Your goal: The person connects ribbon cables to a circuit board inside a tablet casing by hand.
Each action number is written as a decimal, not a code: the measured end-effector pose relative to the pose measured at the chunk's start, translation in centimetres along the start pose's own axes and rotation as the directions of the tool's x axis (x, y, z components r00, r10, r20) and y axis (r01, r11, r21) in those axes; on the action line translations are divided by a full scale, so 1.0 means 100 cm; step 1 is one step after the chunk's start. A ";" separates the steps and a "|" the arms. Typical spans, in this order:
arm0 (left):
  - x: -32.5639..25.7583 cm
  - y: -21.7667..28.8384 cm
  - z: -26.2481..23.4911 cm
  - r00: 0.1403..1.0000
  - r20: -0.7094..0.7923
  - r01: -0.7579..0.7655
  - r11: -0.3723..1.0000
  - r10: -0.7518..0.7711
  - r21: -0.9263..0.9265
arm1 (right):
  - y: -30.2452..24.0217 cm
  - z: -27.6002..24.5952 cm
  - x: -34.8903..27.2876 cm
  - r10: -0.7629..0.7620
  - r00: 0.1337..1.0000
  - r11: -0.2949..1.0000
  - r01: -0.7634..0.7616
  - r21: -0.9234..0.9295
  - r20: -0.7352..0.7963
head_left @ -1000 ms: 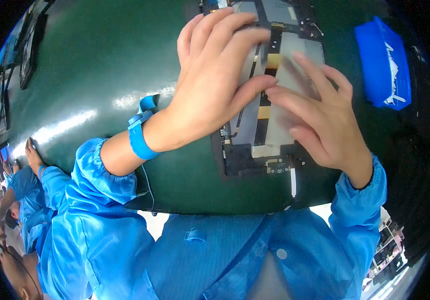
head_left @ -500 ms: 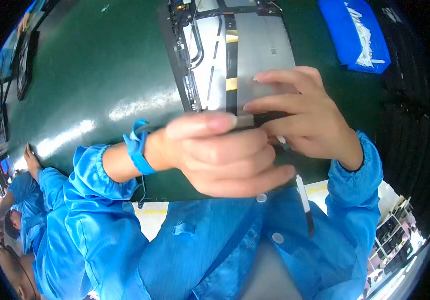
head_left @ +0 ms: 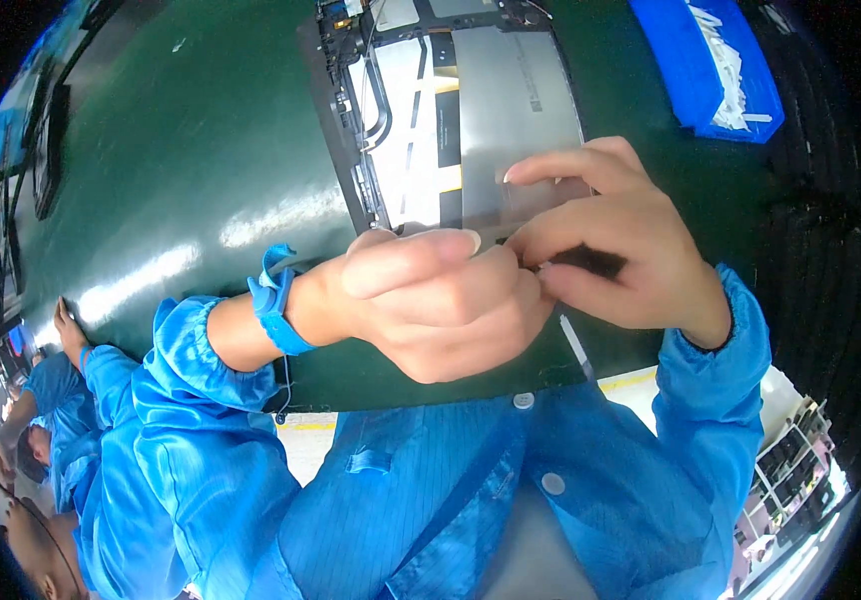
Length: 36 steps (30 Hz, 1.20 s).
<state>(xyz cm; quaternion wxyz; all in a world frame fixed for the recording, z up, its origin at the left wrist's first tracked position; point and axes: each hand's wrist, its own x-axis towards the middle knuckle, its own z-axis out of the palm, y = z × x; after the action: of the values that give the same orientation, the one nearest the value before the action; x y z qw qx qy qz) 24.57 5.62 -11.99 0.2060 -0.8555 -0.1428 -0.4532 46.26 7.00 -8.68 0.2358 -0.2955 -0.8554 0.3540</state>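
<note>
The left hand [head_left: 446, 315] is curled, and the right hand [head_left: 636, 245] brings its thumb and forefinger close against it; I cannot tell whether either holds anything, as the fingers hide the spot. A white strip [head_left: 575, 345] shows below them. Just beyond, the opened flat device [head_left: 511, 110] lies on the green table [head_left: 201, 130], left of a blue bin [head_left: 663, 50].

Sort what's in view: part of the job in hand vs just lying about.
Likely in the job:
opened tablet-like device
left hand
right hand
white strip below the hands
blue wrist strap, worn

Likely just lying about:
blue bin of white strips, right
dark-framed object, far left
</note>
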 end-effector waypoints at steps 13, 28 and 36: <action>0.006 -0.019 -0.003 0.903 0.290 0.414 0.821 -0.317 -0.393 | 0.027 -0.069 -0.036 -0.127 0.586 0.743 -0.478 -0.468 -0.800; 0.011 -0.040 0.006 0.639 0.526 0.741 0.633 -0.562 -0.225 | -0.005 -0.007 -0.009 -0.124 0.990 0.855 0.071 -0.513 -0.069; -0.026 -0.063 0.054 0.993 -0.073 0.088 0.988 -0.098 -0.129 | -0.001 0.025 -0.019 -0.168 0.976 0.848 0.071 -0.525 -0.141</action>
<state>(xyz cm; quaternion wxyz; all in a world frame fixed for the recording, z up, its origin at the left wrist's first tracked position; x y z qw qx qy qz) 24.35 13.58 -15.48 0.1359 -0.8406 -0.1455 -0.5038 46.03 4.54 -10.60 0.2463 -0.3248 -0.9106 0.0677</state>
